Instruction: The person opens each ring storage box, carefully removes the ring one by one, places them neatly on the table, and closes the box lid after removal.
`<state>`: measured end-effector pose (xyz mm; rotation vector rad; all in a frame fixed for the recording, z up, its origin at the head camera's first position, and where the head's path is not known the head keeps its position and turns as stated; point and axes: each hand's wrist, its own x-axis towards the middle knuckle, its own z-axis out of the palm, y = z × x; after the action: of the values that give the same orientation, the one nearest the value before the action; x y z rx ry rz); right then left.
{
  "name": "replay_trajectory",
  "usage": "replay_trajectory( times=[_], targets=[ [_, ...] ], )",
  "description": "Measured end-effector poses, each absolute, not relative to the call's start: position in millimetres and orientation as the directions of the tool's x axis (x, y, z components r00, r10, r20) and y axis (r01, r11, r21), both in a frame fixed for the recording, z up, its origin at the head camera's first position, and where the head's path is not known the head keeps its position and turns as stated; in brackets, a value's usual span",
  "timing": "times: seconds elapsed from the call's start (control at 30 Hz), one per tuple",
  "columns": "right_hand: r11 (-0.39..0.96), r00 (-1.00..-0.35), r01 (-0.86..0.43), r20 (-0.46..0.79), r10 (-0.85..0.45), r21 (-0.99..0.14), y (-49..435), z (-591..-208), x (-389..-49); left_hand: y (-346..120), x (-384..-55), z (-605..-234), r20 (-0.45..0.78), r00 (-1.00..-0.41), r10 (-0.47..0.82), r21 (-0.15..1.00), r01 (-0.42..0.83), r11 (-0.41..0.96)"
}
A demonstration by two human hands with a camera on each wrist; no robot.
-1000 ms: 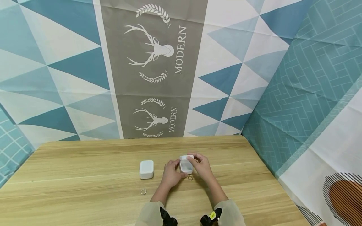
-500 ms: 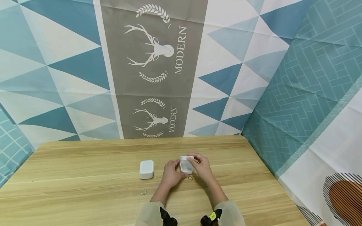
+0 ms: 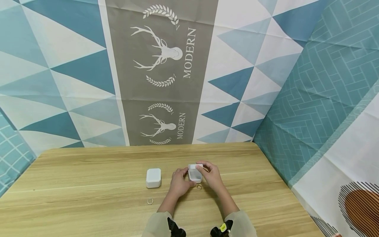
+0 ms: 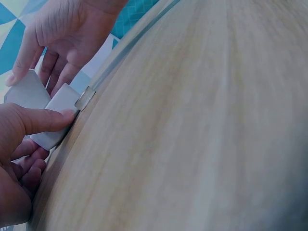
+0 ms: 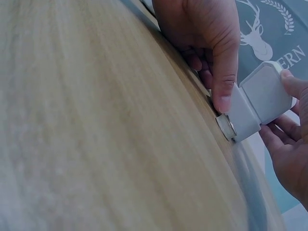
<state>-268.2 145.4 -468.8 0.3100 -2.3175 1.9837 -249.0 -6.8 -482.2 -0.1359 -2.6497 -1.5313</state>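
Note:
A small white ring box (image 3: 195, 175) stands with its lid raised on the wooden table, right of the middle. My left hand (image 3: 179, 183) holds its base from the left, with the thumb (image 4: 53, 120) along the front. At the right, my right hand (image 3: 211, 174) pinches the raised lid (image 5: 265, 91) between thumb and fingers. Close in front of the box lies a gold-coloured ring (image 3: 199, 186), near the left thumb tip. In the right wrist view the ring (image 5: 226, 127) overlaps the lower front of the box.
Left of my hands sits a second white box (image 3: 153, 178), closed. Nearer to me lies another ring (image 3: 150, 201). The wooden table (image 3: 88, 177) ends at a patterned cloth backdrop (image 3: 160, 115) behind and a teal cloth (image 3: 308, 125) on the right.
Hardly anything differs: the lid's upper edge shows slightly lower in the head view. Both hands keep their hold on the box, and the rings lie where they were.

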Motion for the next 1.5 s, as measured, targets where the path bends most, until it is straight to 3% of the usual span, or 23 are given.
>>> replay_trajectory(
  times=[0.4, 1.5],
  targets=[
    [0.158, -0.976, -0.206, 0.191, -0.108, -0.966, 140.5, -444.5, -249.2, -6.8, -248.4, -483.0, 0.113, -0.993, 0.04, 0.859, 0.118, 0.498],
    [0.15, -0.97, -0.228, 0.211, -0.121, -0.962, 141.8, -447.0, -248.0, -6.4, -248.9, -484.3, 0.108, -0.993, 0.042, 0.851, 0.114, 0.512]
  ],
)
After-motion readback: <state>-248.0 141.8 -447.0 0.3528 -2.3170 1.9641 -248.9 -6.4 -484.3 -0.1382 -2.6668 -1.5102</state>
